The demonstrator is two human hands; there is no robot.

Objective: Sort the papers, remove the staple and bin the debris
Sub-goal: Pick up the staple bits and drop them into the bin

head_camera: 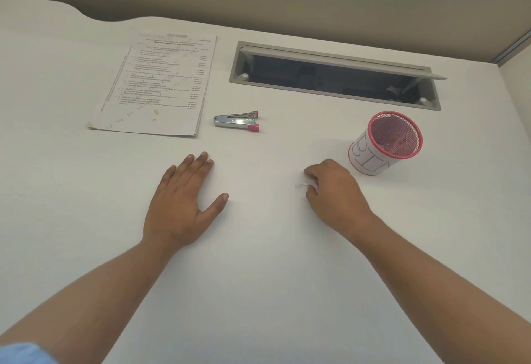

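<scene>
Papers (155,85) lie stacked at ten o'clock on the table (258,277), staple remover (236,121) beside them. Right hand (334,191), grip curled, pinches at debris (301,185); left hand (184,200) lies spread. Binning into the bin (385,145) at two o'clock apparently remains.

Two bare forearms, uncovered from elbow to wrist. Left hand (181,203) and right hand (334,191) without rings, watch, bracelet or gloves. Fingernails short and unpainted. Edge of a light blue sleeve (21,353) at the lower left, on the left arm; fabric plain, without visible pattern.
</scene>
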